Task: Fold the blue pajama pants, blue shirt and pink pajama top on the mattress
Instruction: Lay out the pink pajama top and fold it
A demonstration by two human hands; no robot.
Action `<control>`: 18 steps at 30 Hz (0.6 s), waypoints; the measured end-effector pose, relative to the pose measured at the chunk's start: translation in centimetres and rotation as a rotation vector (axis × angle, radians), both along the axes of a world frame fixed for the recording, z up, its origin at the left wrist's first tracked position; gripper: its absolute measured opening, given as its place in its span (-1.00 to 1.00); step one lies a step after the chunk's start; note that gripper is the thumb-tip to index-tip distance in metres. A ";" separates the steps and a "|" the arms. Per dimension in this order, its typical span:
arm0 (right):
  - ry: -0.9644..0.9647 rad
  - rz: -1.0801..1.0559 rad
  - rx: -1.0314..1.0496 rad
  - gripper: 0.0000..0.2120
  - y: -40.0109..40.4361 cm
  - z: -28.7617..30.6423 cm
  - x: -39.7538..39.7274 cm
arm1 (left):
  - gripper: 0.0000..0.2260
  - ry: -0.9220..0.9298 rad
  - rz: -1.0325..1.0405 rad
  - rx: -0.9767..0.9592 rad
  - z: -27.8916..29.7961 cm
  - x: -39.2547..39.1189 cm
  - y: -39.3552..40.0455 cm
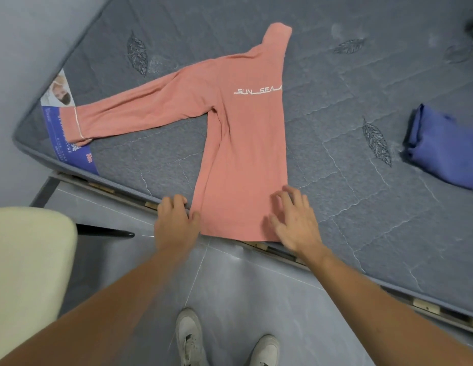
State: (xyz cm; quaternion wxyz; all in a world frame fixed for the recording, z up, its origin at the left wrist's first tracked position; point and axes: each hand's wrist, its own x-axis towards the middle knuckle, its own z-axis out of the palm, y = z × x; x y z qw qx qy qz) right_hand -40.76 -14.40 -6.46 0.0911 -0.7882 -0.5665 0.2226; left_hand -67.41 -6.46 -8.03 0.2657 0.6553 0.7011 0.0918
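**Hands at the hem of the half-folded pink top**

Left hand (176, 220) rests at the near edge of the mattress (362, 83), fingers loosely bent, thumb touching the left corner of the hem of the pink pajama top (238, 143); it pinches nothing that I can see. The right hand (293, 220) lies flat and spread on the hem's right corner, fingers wide, pressing the cloth down.

From the head view, the top lies lengthwise across the mattress, its body already narrowed along the right side, collar towards the far edge. One sleeve (140, 112) stretches out to the mattress's left corner, its cuff on a printed label (63, 122). A folded blue garment (446, 149) sits near the right edge, well apart; which blue piece it is I cannot tell.

The hem hangs slightly past the near edge, so a careless pull towards the person could drag the top off onto the floor (243, 286). The long sleeve may bunch or slip over the left corner if folded in quickly. Open mattress lies beyond the collar and between the top and the blue garment. A cream chair (29, 260) stands close on the left.
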 end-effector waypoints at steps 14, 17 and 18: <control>-0.046 0.240 0.033 -0.34 23.6 -0.8 -11.0 | -0.57 0.014 -0.139 0.187 -0.8 -7.9 21.3; -0.051 0.300 0.045 -0.32 30.2 -2.2 -16.6 | -0.54 0.018 -0.045 0.157 -1.1 -12.9 26.8; -0.034 0.314 0.030 -0.31 32.2 -2.2 -18.6 | -0.54 0.014 -0.023 0.134 -1.0 -14.6 28.4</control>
